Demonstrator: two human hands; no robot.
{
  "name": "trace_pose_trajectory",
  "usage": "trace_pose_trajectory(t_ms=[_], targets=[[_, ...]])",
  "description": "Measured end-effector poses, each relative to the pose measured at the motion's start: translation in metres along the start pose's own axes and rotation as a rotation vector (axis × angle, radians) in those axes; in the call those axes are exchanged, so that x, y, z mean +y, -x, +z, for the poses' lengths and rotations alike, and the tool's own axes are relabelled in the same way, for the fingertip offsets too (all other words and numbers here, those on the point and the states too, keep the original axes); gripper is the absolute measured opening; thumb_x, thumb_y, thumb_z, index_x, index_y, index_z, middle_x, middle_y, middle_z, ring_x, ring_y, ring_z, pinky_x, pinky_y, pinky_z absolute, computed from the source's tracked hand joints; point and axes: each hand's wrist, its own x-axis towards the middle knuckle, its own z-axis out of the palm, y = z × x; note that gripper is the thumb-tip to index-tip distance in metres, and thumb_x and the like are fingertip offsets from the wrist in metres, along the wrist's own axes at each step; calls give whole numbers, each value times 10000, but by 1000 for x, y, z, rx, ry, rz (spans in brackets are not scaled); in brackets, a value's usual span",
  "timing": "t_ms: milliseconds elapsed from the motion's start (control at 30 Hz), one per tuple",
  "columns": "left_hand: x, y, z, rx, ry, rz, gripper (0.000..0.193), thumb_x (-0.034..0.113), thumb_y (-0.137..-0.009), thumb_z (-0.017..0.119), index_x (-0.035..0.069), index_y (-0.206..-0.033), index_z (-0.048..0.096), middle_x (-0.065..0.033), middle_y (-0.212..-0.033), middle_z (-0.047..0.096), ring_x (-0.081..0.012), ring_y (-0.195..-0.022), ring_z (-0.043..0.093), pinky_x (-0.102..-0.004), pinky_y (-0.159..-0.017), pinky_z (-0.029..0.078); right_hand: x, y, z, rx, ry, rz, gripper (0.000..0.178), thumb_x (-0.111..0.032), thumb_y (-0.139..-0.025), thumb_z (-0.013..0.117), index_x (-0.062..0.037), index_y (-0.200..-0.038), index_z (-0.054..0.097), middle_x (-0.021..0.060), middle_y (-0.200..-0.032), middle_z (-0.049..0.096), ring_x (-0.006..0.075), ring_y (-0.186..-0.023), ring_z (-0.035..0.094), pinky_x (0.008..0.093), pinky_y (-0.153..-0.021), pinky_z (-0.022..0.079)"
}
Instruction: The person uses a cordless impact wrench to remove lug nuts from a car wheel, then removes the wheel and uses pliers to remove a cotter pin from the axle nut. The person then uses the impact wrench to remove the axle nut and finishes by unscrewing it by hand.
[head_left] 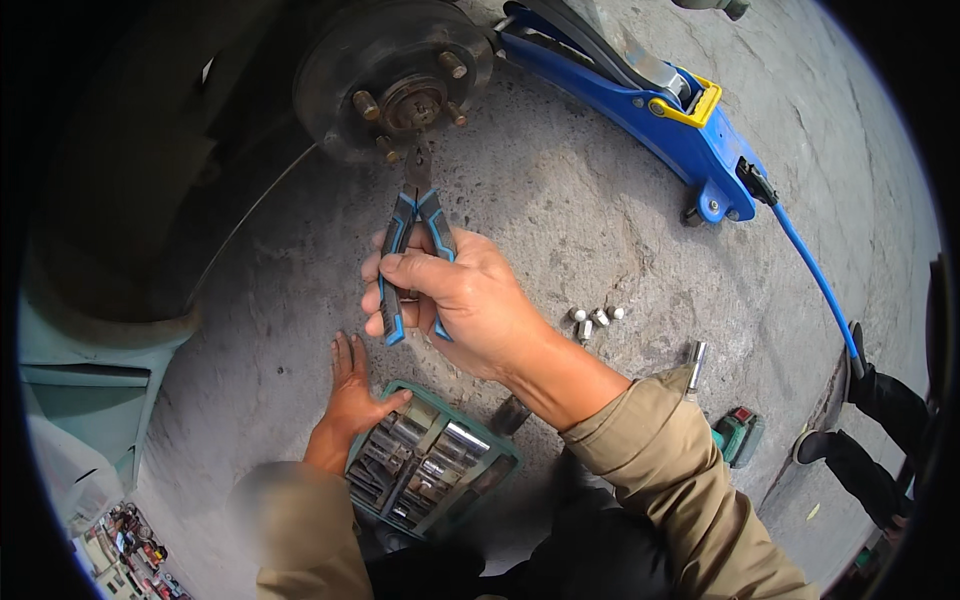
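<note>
My right hand [462,288] is closed around the handles of blue-and-black pliers [418,180], thumb on top. The handles are spread apart and the jaws point up at the hub [415,105] of a dark brake disc [325,95]. Whether the jaws touch anything there I cannot tell. Several rusty wheel studs [366,104] stick out around the hub. Lower left, my left hand [352,398] has its fingers spread and holds nothing. Its thumb reaches over the corner of a green socket set case [462,412], which lies open with metal sockets [440,460] inside.
A blue floor jack [640,110] with a blue handle [815,265] stands upper right. Several lug nuts [599,317] lie right of my wrist, near a long socket [696,365] and a green power tool [740,435]. Green bodywork [90,350] fills the left. Another person's legs [870,440] show far right.
</note>
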Motion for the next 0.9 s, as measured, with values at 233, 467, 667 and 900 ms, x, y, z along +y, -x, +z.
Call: trace_pose_trajectory(t_ms=[233, 467, 667, 900], targets=[[5, -1, -5, -3, -7, -8, 1388, 621, -721, 859, -104, -1616, 84, -380, -1674, -63, -521, -1570, -70, -599, -1265, 102, 18, -15, -30, 212, 62, 57, 198, -18, -982, 610, 52, -1156, 547, 153, -1064, 654, 230, -864, 702, 377, -745, 646], [-3, 9, 4, -10, -8, 20, 1383, 604, -727, 867, -108, -1613, 79, -384, -1672, -52, -530, -1567, -66, -595, -1265, 90, 30, -6, -49, 238, 53, -4, 213, -27, -980, 603, 51, -1172, 552, 148, -1037, 667, 221, -838, 701, 373, -748, 635], [5, 1, -2, 16, 21, 44, 1381, 606, -742, 857, -104, -1617, 58, -375, -1677, -61, -517, -1570, -85, -578, -1271, 96, -6, -4, 12, 14, 55, -38, 209, -33, -971, 619, 46, -1155, 560, 136, -1012, 662, 230, -835, 698, 366, -749, 624], [3, -1, -1, 0, 0, -4, 1311, 611, -754, 847, 17, -1655, 104, -331, -1694, -27, -479, -1583, -38, -567, -1273, 146, 29, -9, -30, 202, 49, 69, 171, -46, -980, 621, 55, -1117, 600, 124, -914, 680, 196, -761, 703, 304, -695, 583]])
